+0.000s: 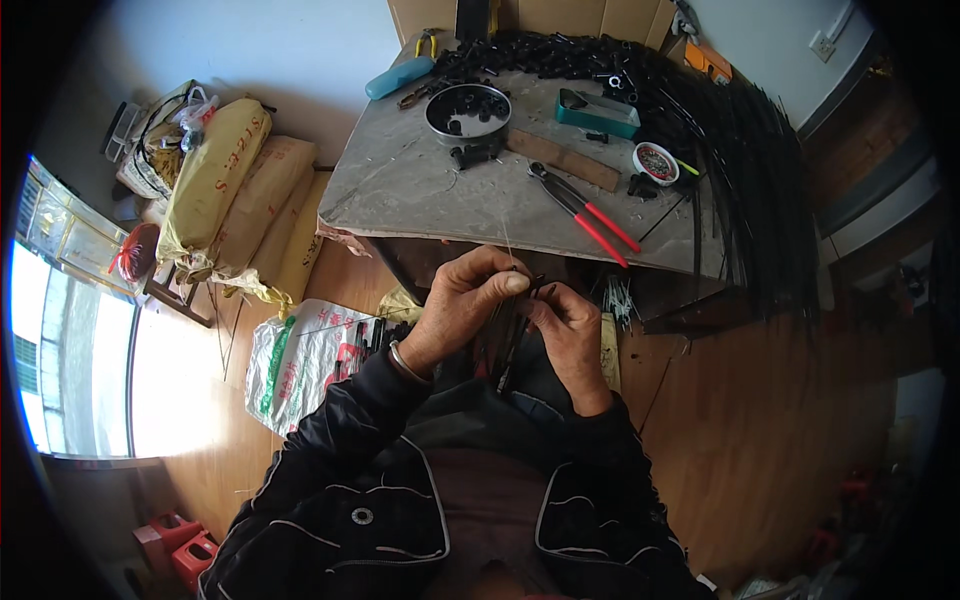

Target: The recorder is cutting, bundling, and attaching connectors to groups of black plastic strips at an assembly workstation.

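Note:
My left hand (474,296), with a pale bangle at its wrist, is closed with thumb and forefinger pinched on thin black strips (510,345). Against it, my right hand (566,330) also pinches the strips, fingers curled. The strips hang between my hands toward my lap; their exact kind cannot be made out. A fine pale line (507,232) rises from the left fingertips toward the table (400,190). Just beyond my hands, red-handled cutting pliers (590,215) lie on the tabletop near its front edge.
Black tubular parts (560,55) are heaped at the back. A round metal bowl (468,138), a green tray (597,125), a wooden strip (563,160) and a small white dish (655,164) stand nearer. Long black strands (745,190) drape off the right side. Yellow sacks (215,185) are stacked left.

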Action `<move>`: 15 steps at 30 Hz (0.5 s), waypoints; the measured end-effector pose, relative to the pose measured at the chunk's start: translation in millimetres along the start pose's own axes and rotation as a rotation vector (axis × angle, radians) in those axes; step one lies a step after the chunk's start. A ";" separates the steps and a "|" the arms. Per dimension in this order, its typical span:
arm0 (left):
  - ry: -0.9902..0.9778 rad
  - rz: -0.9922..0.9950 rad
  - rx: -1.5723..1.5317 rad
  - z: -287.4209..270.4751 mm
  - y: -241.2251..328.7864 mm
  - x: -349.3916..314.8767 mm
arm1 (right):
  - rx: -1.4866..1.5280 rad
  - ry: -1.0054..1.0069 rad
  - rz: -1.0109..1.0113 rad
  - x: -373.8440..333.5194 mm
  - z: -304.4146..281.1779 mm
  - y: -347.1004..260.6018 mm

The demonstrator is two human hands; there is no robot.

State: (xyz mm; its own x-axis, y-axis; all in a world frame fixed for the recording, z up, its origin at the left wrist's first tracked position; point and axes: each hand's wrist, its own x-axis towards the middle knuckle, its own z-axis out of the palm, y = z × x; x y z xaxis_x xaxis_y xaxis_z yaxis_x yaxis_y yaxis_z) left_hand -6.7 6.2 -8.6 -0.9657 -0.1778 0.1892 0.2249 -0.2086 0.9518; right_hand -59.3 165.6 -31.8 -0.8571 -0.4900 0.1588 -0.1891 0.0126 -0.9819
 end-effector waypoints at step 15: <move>-0.214 -0.142 -0.084 -7.9 10.3 -0.3 | 0.068 -0.107 -0.079 0.7 -14.0 -4.8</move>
State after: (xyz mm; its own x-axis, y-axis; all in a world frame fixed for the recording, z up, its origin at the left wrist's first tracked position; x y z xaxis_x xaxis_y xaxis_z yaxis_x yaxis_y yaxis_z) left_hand -3.1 -3.6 -0.8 -0.9918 0.0646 0.1101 0.0862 -0.2978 0.9507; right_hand -65.7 177.4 -25.5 -0.7844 -0.5772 0.2271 -0.2174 -0.0871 -0.9722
